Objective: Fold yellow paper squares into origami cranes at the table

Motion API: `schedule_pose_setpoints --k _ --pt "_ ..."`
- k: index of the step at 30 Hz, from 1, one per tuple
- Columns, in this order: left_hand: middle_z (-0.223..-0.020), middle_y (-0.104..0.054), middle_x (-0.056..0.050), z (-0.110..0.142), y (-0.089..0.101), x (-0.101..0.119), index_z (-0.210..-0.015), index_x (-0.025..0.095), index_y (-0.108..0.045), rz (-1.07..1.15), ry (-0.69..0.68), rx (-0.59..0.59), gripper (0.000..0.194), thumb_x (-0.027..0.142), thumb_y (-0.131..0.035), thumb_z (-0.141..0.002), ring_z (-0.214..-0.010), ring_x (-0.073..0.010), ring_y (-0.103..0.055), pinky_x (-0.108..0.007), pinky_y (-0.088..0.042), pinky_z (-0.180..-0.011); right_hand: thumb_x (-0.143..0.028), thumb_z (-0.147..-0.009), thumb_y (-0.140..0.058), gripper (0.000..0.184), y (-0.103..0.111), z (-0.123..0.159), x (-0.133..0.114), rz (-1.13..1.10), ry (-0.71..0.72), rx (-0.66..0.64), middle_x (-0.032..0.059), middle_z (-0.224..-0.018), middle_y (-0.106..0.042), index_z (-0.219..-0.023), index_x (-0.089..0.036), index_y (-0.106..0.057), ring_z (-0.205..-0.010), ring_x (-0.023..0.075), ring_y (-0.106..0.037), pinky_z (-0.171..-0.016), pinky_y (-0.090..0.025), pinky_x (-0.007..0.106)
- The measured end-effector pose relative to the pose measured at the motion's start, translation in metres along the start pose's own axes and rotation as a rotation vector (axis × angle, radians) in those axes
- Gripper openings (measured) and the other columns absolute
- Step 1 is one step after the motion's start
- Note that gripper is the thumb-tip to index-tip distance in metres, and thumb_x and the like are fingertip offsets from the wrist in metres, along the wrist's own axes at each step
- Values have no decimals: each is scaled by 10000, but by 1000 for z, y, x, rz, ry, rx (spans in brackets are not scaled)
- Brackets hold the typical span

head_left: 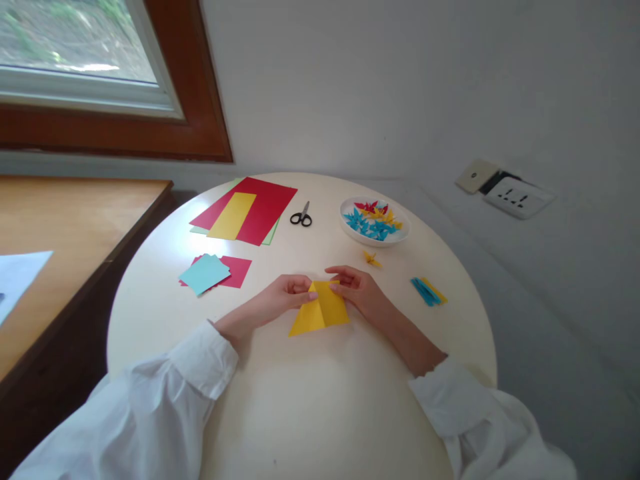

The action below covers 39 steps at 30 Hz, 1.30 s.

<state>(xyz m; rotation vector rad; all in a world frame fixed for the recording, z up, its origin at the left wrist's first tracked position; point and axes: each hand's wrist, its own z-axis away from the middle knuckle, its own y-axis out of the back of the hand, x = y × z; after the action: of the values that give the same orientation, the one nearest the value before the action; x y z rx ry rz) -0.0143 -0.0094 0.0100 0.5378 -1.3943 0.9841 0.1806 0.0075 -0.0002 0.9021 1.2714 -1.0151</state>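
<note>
A yellow sheet of origami paper [330, 310] is held up between both hands over the middle of the round table, with a crease down it and its left part folded at a slant. My left hand [293, 292] pinches its upper left edge between thumb and fingers. At the upper right, my right hand [357, 287] grips the same paper, thumb in front and some fingers raised behind. A small yellow folded paper crane [371, 259] lies on the table just beyond my right hand.
A white dish [376, 241] holds several red, yellow and blue paper cranes. Black-handled scissors [301, 217] lie left of it. Large red sheets [267, 207] and light blue squares [204, 275] are at the left, blue and yellow strips [427, 291] at the right. A wooden desk [115, 220] stands nearby.
</note>
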Motion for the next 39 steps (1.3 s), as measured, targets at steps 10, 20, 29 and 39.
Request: schedule_pose_setpoints --k 10,20,29,39 --pt "-797 -664 -43 -1 2 -11 -759 149 -684 113 -58 120 167 295 -693 -678 -726 -128 -586 -243 -437 -703 -304 -757 -600 157 -6 11 2 363 515 364 63 -973 -560 -883 -219 -639 -942 180 -543 -759 -485 324" --pt "-632 -605 4 2 2 -4 -703 139 -673 252 -124 197 98 232 -698 -682 -587 -67 -516 -189 -402 -596 -279 -851 -495 163 -16 24 1 425 534 221 45 -896 -643 -884 -225 -646 -867 162 -594 -781 -483 316" --pt "-682 -656 -24 1 1 -4 -708 126 -676 283 -146 187 153 278 -691 -700 -663 -93 -588 -215 -465 -705 -267 -834 -519 150 -16 25 0 475 561 233 48 -891 -650 -890 -228 -653 -840 166 -607 -763 -497 326" --pt "-770 -679 -36 3 0 -2 -750 135 -676 234 -168 143 85 209 -671 -709 -743 -116 -609 -230 -466 -753 -263 -843 -498 158 -19 26 -4 466 548 243 34 -845 -664 -848 -221 -650 -806 157 -612 -743 -493 297"
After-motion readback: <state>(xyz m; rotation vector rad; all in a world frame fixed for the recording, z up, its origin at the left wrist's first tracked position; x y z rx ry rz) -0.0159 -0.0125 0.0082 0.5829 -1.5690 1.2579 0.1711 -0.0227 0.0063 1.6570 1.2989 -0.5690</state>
